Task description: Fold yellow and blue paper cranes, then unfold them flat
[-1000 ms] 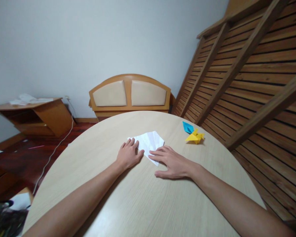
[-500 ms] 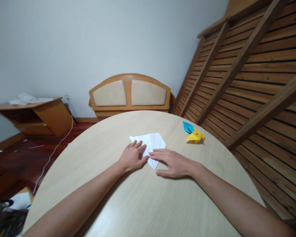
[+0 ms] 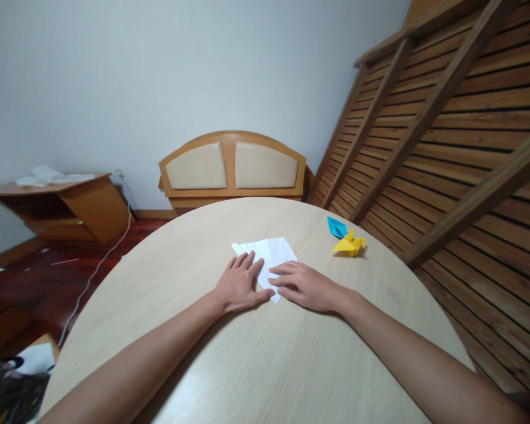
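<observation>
Both hands flat on white paper

Left hand (image 3: 241,285) and right hand (image 3: 307,285) lie open, pressing the paper (image 3: 271,253); folded figures (image 3: 347,238) beyond the right.

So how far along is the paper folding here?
Done: a yellow folded figure and a blue folded piece lie finished on the round table. In hand: the white paper already shows creases and a pointed near corner; the left hand and right hand press it flat. Left: it is a flat shape, not yet a figure like the yellow one.
</observation>
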A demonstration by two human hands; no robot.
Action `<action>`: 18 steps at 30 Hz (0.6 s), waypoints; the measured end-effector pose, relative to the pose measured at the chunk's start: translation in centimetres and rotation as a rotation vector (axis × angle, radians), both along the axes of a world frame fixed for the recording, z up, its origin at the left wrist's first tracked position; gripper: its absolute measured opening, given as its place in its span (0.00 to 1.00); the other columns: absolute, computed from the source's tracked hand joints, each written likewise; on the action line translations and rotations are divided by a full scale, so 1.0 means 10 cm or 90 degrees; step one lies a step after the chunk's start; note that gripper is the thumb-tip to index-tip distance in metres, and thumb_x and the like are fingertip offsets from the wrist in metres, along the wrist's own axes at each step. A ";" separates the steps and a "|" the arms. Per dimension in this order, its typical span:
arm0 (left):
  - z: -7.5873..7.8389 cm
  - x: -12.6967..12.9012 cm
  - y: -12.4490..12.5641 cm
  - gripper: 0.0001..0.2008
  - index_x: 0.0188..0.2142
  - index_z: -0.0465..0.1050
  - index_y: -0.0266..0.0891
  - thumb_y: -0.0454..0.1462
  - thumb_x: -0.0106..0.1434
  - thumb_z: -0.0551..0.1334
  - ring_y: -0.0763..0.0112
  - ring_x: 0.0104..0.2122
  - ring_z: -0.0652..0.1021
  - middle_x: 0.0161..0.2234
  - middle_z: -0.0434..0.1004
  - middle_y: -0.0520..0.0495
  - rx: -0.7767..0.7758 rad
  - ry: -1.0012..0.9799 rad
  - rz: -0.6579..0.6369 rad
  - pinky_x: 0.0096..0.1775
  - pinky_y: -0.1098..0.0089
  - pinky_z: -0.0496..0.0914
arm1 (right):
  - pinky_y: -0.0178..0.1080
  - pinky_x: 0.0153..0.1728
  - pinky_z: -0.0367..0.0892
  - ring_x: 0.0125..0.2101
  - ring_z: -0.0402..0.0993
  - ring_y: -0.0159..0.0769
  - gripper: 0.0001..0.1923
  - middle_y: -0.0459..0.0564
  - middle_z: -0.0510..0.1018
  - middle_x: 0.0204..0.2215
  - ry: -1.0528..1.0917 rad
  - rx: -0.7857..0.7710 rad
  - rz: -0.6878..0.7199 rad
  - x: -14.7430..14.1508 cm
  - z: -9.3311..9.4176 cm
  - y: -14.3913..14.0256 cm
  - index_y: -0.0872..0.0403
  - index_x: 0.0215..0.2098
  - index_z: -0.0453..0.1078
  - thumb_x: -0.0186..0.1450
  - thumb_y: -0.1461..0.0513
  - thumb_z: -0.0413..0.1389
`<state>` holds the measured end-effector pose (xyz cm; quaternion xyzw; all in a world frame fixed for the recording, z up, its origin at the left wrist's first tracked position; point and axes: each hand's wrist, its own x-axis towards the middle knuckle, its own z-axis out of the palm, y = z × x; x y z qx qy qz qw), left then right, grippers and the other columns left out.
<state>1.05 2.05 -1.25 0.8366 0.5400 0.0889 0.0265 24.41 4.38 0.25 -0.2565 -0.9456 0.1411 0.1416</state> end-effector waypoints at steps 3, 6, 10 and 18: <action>0.00 0.02 -0.01 0.44 0.67 0.58 0.36 0.62 0.61 0.55 0.42 0.65 0.59 0.67 0.55 0.33 0.011 -0.007 -0.019 0.64 0.49 0.54 | 0.50 0.59 0.60 0.58 0.67 0.44 0.17 0.54 0.74 0.57 0.012 0.003 -0.013 0.00 -0.03 0.00 0.49 0.55 0.74 0.72 0.55 0.51; 0.01 0.02 -0.03 0.46 0.67 0.56 0.37 0.64 0.61 0.54 0.40 0.66 0.58 0.68 0.55 0.33 0.003 -0.012 -0.027 0.64 0.47 0.53 | 0.50 0.59 0.60 0.58 0.67 0.45 0.17 0.54 0.74 0.57 0.018 0.006 -0.016 -0.01 -0.03 -0.01 0.49 0.54 0.74 0.71 0.56 0.53; 0.02 0.02 -0.04 0.47 0.68 0.55 0.40 0.66 0.59 0.54 0.39 0.66 0.57 0.68 0.54 0.34 -0.005 -0.014 -0.035 0.63 0.46 0.52 | 0.51 0.58 0.60 0.57 0.67 0.46 0.16 0.54 0.74 0.56 0.022 0.009 -0.032 -0.03 -0.02 -0.03 0.49 0.53 0.75 0.69 0.56 0.54; 0.03 0.03 -0.05 0.44 0.67 0.55 0.43 0.64 0.60 0.54 0.39 0.66 0.57 0.68 0.54 0.36 -0.003 -0.013 -0.037 0.63 0.45 0.52 | 0.50 0.57 0.61 0.55 0.68 0.45 0.16 0.53 0.75 0.53 0.035 0.013 -0.037 -0.06 -0.01 -0.05 0.49 0.52 0.75 0.68 0.56 0.56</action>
